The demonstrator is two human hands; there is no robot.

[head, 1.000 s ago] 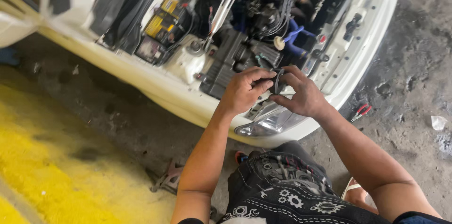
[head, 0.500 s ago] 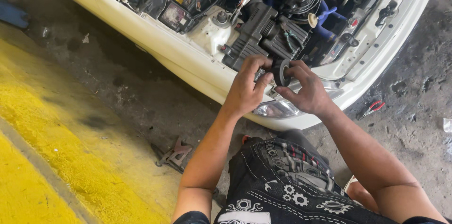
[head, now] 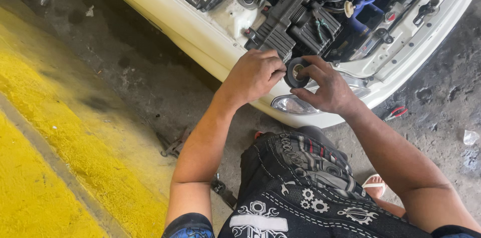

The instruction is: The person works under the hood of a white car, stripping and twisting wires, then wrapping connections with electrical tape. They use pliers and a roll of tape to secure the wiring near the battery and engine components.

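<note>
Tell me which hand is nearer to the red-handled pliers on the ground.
Right. The right hand, holding a black tape roll, is closer to the red-handled pliers; the left hand is farther away.

car: white body (head: 200,33), open engine bay
headlight (head: 293,104): clear, at the front corner
pliers (head: 396,113): red-handled, on the concrete floor (head: 125,58)
floor stripe (head: 55,133): yellow paint

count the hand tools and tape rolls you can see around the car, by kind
Black tape roll, held between left hand and right hand: 1
Red-handled pliers on the ground: 1
Green-handled pliers on the engine cover: 1
Total: 3
</note>
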